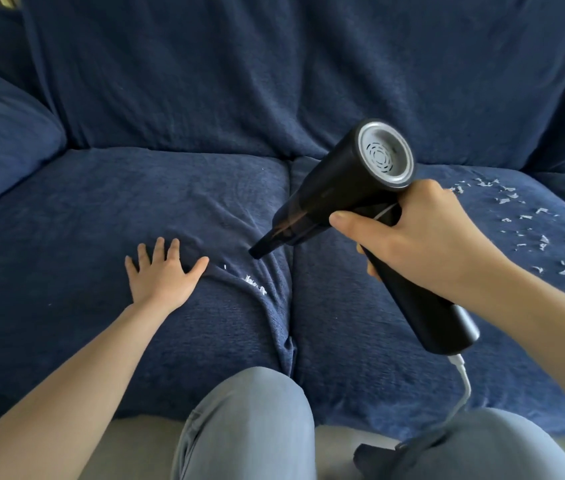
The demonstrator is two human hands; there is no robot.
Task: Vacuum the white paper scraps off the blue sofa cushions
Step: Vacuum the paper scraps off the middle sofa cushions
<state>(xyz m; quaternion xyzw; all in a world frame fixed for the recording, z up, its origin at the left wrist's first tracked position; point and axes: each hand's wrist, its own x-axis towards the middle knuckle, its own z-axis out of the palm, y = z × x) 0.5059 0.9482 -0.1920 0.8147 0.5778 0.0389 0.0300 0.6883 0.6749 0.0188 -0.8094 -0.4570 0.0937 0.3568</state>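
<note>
- Blue sofa (177, 81), two seat cushions side by side w/ a seam between: left cushion (101, 209) looks nearly free of paper, right cushion (395, 368) does not – so I'd judge the job partway done.
- Handheld vacuum (354, 199): black, pistol-shaped, nozzle tilted down-left toward the seam, tip hovering above the fabric, not touching. White cord (463, 379) hangs from the handle base, prob. why it's held near the body.
- Right hand (419, 233) clamped round the vac handle, thumb along the body – firm grip to steer the nozzle.
- Left hand (163, 271) flat on the left cushion, fingers spread apart, holding nothing; looks like it's pressing the loose cover taut so the fabric fold (239, 282) next to the thumb opens up.
- Knees in jeans (250, 420) up against the sofa front.
- Scattered scraps (544, 237) across the right cushion's far side, well apart from the nozzle.
- Small scrap cluster (253, 283) caught in that fold, just below the nozzle – likely next target.
</note>
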